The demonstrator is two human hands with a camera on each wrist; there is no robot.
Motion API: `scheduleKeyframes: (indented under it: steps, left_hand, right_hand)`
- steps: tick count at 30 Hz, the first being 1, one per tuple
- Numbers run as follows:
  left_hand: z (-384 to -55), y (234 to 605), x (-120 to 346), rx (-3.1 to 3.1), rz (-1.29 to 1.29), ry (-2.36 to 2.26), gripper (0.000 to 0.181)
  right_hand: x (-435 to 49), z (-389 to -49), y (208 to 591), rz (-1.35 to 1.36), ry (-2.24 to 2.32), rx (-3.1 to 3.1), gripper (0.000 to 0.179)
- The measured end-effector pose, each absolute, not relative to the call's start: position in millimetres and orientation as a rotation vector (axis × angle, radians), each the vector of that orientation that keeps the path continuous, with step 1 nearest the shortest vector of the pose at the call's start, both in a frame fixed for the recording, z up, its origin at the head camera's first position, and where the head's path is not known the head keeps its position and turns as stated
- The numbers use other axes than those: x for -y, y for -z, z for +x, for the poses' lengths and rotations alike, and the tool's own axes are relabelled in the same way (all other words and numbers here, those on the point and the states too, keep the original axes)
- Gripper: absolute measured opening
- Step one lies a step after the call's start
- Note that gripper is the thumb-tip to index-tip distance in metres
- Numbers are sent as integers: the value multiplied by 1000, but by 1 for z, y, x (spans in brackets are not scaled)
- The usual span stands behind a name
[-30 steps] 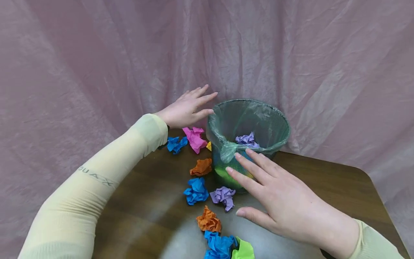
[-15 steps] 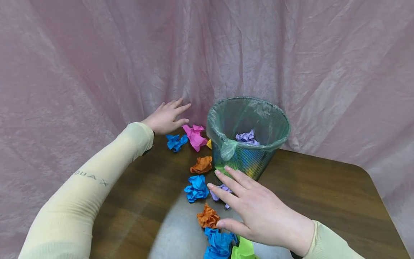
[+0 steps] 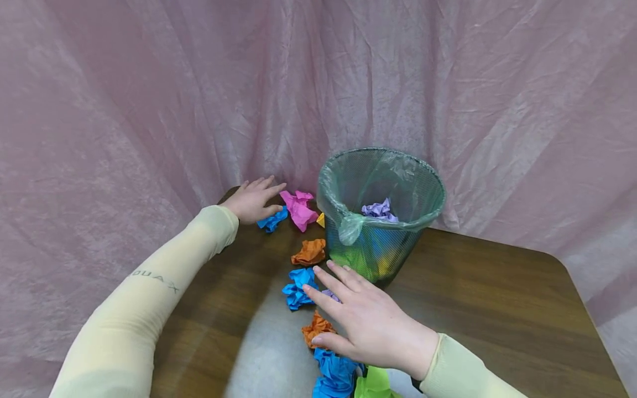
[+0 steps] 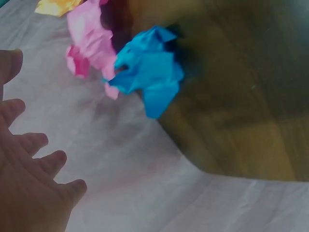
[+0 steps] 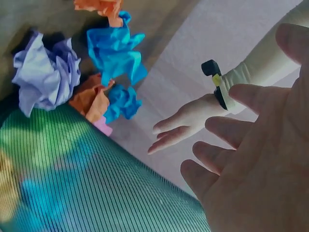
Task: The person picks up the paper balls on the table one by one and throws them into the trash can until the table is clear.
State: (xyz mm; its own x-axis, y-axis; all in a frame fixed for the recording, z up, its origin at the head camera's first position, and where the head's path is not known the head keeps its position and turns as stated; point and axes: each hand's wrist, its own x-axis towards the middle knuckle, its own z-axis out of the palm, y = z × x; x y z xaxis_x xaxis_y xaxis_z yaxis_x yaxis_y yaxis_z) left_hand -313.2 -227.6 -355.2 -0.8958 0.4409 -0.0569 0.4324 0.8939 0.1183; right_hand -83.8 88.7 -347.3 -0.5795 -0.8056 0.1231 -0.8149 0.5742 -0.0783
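My left hand (image 3: 252,200), fingers spread, hovers at the table's far left corner above a crumpled blue paper (image 4: 149,70), holding nothing. Beside that paper lies a crumpled pink paper (image 3: 299,210). My right hand (image 3: 365,318) also has its fingers spread and holds nothing; it is over the crumpled papers in front of the bin. Around it are another blue paper (image 3: 298,287), an orange paper (image 3: 316,328) and a purple paper (image 5: 46,72), mostly hidden by the hand in the head view. A mesh wastebasket (image 3: 343,232) with a green liner contains several crumpled papers.
Another orange paper (image 3: 309,252) and a partly hidden yellow paper (image 3: 320,220) lie left of the bin. A blue paper (image 3: 334,375) and a green paper (image 3: 375,382) are at the near edge of view. Behind the wooden table (image 3: 502,287) hangs a pink curtain (image 3: 199,99).
My left hand has moved left and down from beside the bin's rim to the blue paper. My right hand has moved left, now covering much of the purple paper. The papers stay put.
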Motion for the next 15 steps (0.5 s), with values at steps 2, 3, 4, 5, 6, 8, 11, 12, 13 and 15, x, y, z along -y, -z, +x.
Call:
scheduleKeyframes:
  steps: [2,3,4,5,6,8,11,12,13,15]
  left_hand:
    - [-312,361,226,-2959,698,-140,73]
    - [-311,364,225,-2952,705,-142,73]
    - [-310,366,225,-2945,707,-140,73]
    - [-309,368,224,-2939,707,-144,73]
    - [-309,372,224,-2935,703,-143,72]
    - [-309,379,226,-2930,688,-142,72]
    - [-312,390,229,-2929,670,-152,72]
    - [-313,394,230,-2931,669,-159,72]
    - [-314,396,230,-2932,664,-170,73]
    - [-315,401,231,-2936,656,-190,74]
  right_hand:
    - [-86,-84,352,1412,-181,2718,75]
    - [-84,-84,354,1419,-181,2717,76]
    - [-83,-84,357,1424,-184,2716,76]
    - [-82,-84,359,1429,-189,2717,75]
    - [-81,-85,361,1433,-201,2720,75]
    - [-79,-85,365,1439,-222,2724,75]
    - [-74,-87,370,1445,-237,2735,74]
    - [-72,-88,372,1445,-238,2740,74]
    - [-70,-89,373,1443,-233,2742,75]
    - [-66,-92,376,1439,-209,2740,75]
